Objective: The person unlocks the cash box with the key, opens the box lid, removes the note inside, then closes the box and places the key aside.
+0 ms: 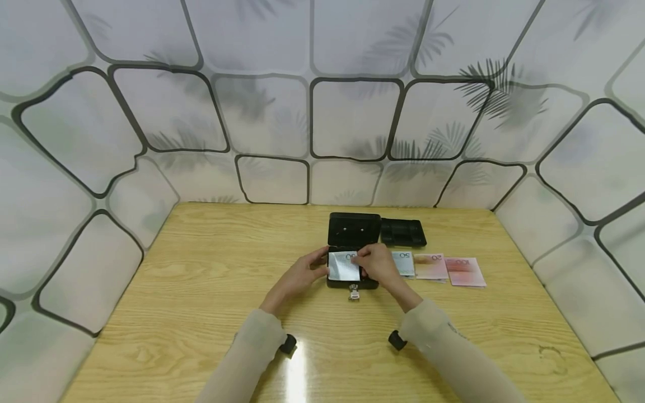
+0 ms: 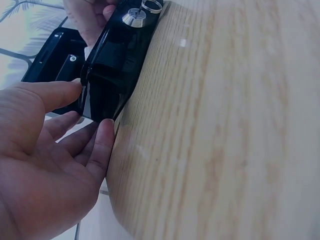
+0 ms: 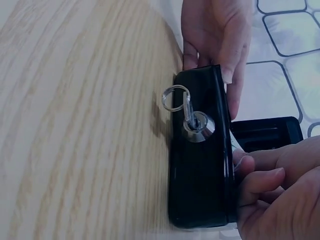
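Observation:
A black cash box (image 1: 373,284) stands with its lid (image 1: 354,228) raised; a key on a ring (image 3: 175,98) sits in its front lock. Inside lies a pale grey-blue banknote (image 1: 344,267). My right hand (image 1: 379,263) is over the box's right part and pinches the note's edge between thumb and fingers, as the head view shows. At the box's left side is my left hand (image 1: 301,274). In the left wrist view its thumb touches the rim and the extended fingers (image 2: 102,150) rest along the side wall. The box floor is hidden under the note.
A black compartment tray (image 1: 403,232) lies beside the lid, behind my right hand. To the right, banknotes stand in a row of piles: grey-blue ones (image 1: 405,264), orange-pink ones (image 1: 430,266) and red-pink ones (image 1: 466,272). A patterned cloth wall (image 1: 272,179) borders the wooden table (image 1: 227,252).

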